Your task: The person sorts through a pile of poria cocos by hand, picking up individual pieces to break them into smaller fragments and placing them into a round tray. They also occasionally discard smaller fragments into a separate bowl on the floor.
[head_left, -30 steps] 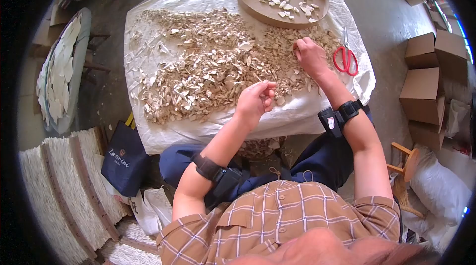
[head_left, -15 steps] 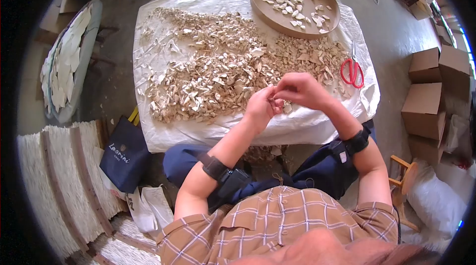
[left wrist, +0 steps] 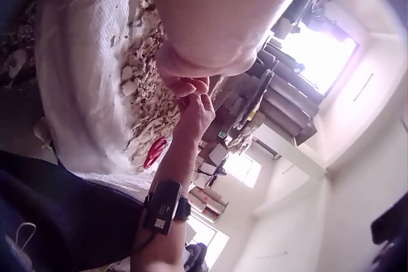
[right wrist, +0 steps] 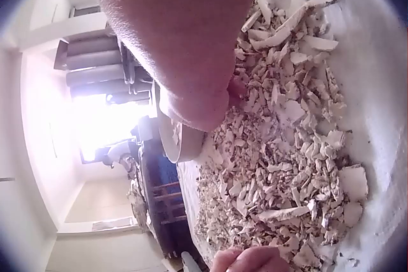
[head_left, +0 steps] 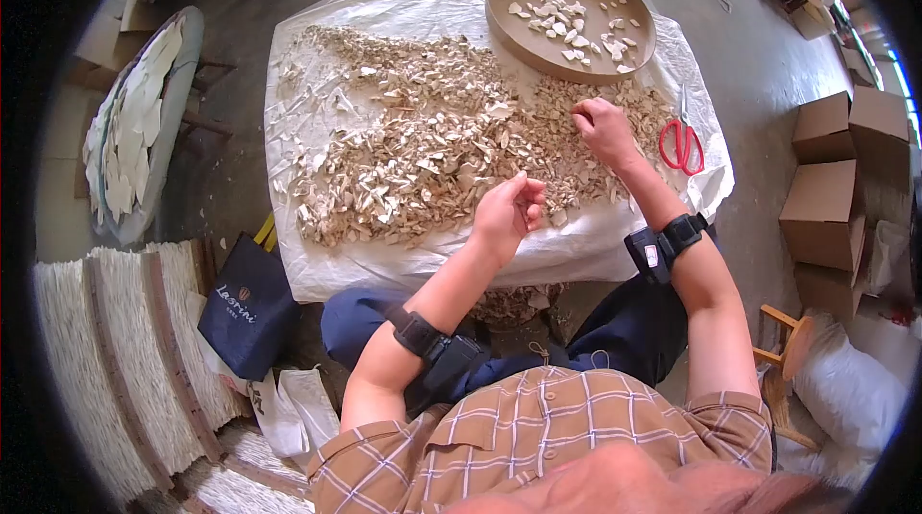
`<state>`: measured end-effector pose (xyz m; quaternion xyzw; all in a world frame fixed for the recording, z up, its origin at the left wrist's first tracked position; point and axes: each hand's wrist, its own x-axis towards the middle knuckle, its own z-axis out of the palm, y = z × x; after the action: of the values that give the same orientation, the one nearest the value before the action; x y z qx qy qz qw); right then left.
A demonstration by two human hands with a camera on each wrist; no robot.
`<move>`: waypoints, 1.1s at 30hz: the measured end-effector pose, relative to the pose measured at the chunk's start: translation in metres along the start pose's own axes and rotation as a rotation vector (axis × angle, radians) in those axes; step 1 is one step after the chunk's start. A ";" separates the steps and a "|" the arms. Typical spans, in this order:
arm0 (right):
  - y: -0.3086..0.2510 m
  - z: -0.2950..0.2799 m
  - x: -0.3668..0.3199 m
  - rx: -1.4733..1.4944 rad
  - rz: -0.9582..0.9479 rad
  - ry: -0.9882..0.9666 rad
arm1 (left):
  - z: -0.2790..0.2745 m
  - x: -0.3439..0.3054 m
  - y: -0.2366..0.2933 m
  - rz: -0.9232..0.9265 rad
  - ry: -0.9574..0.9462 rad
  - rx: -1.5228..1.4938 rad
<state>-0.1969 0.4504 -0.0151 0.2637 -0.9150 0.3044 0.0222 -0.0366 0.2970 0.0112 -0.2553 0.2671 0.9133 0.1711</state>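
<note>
A wide heap of small, pale, dried chips covers much of the white cloth. Over the heap's near edge hangs my left hand, fingers curled and thumb against the index finger. My right hand is farther forward, low over the heap's right part, its fingers bent downward. Whether either hand pinches a chip I cannot tell. A round, shallow tan tray with larger white pieces stands beyond the right hand. Red-handled scissors lie on the cloth to its right. In the right wrist view, left fingertips show beside the chips.
To the left, an oval rack carries broad pale sheets. A dark blue bag stands by the table, near stacked layers of white strips. Open cardboard boxes and a wooden stool are on the right.
My right hand came back to meet the left hand, then moved forward again over the heap. The left hand stayed near the heap's front edge.
</note>
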 end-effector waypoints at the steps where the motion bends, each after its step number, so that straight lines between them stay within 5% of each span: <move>1: 0.001 0.001 0.001 -0.039 0.003 0.003 | -0.001 0.000 -0.001 -0.002 -0.002 -0.004; 17: -0.003 0.003 0.013 -0.177 0.051 0.039 | -0.006 0.000 -0.001 0.008 -0.042 0.006; 21: -0.038 -0.028 0.007 0.397 0.311 -0.306 | -0.001 0.001 0.002 0.014 -0.009 0.021; 24: -0.071 -0.032 -0.014 0.557 0.125 -0.536 | 0.001 0.006 0.000 0.031 0.023 0.025; 27: -0.089 -0.031 -0.024 0.268 -0.277 -0.612 | 0.001 0.011 -0.004 0.045 0.017 -0.034; 29: -0.086 -0.031 -0.022 0.437 -0.104 -0.691 | 0.005 0.010 -0.005 0.044 0.117 -0.028; 33: -0.051 -0.012 -0.002 0.396 -0.096 -0.413 | -0.005 0.011 -0.005 0.007 0.053 0.058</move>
<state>-0.1713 0.4234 0.0224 0.3623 -0.8094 0.4157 -0.2021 -0.0414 0.2996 -0.0002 -0.2733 0.2988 0.8988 0.1680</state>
